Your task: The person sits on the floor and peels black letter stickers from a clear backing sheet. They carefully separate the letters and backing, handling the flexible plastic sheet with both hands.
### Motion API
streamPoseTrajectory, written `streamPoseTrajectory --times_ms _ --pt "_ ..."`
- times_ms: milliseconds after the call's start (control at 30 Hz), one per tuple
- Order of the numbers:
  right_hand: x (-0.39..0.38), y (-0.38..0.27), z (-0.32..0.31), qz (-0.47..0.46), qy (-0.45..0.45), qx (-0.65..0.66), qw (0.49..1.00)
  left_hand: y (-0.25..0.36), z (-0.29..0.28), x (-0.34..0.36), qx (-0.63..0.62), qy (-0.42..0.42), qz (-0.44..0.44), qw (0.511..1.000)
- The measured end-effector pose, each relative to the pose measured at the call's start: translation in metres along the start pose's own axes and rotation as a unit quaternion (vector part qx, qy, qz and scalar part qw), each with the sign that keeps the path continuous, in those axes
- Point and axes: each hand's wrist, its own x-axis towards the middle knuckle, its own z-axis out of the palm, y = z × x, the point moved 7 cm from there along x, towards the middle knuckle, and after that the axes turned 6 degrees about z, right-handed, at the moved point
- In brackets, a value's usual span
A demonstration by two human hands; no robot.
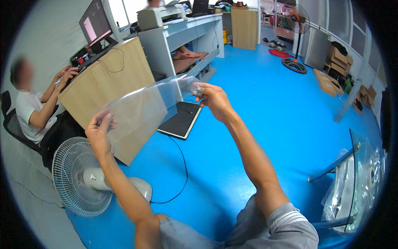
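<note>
A clear, thin plastic sheet (pixel 143 106) is stretched out in front of me between both hands. Whether it is a single layer or a flat bag, I cannot tell. My left hand (pixel 99 132) pinches its near left end between thumb and fingers. At the far right end my right hand (pixel 213 100) grips it, fingers closed. Something small and silvery (pixel 196 89) shows at the right fingertips, too small to name. Through and below the sheet appears a flat black panel (pixel 181 120) with a pale edge, lying on the blue floor.
A white fan (pixel 81 176) stands close to my left forearm, its black cable (pixel 185 174) curving over the floor. Beside it a person (pixel 31 99) sits at a wooden desk (pixel 137 54). At right is a glass-topped table (pixel 355 186) with plastic wrap; farther off, cardboard boxes (pixel 338 62) and another fan (pixel 297 41).
</note>
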Motion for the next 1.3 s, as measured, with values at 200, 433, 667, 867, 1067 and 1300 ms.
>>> streamPoseTrajectory --times_ms 200,433,667,867,1067,1300 --pt "0.000 0.001 -0.002 -0.001 -0.020 0.023 1.000 -0.004 -0.003 0.001 -0.028 0.019 -0.012 0.999" --pt "0.004 0.003 -0.005 -0.029 -0.019 0.006 0.999 0.001 0.001 -0.003 -0.051 0.014 -0.026 0.998" --pt "0.004 0.008 -0.006 -0.019 -0.008 0.001 1.000 0.002 0.000 -0.003 -0.066 0.007 -0.024 0.998" --pt "-0.002 -0.002 0.003 -0.037 0.017 0.013 0.999 0.001 -0.001 -0.003 -0.072 0.012 -0.029 0.997" --pt "-0.004 0.002 0.000 -0.006 0.061 -0.033 0.998 -0.005 0.003 -0.003 -0.107 0.010 -0.063 0.992" --pt "0.000 0.003 -0.012 -0.057 0.109 -0.052 0.991 -0.002 0.014 -0.007 -0.107 -0.032 -0.104 0.988"
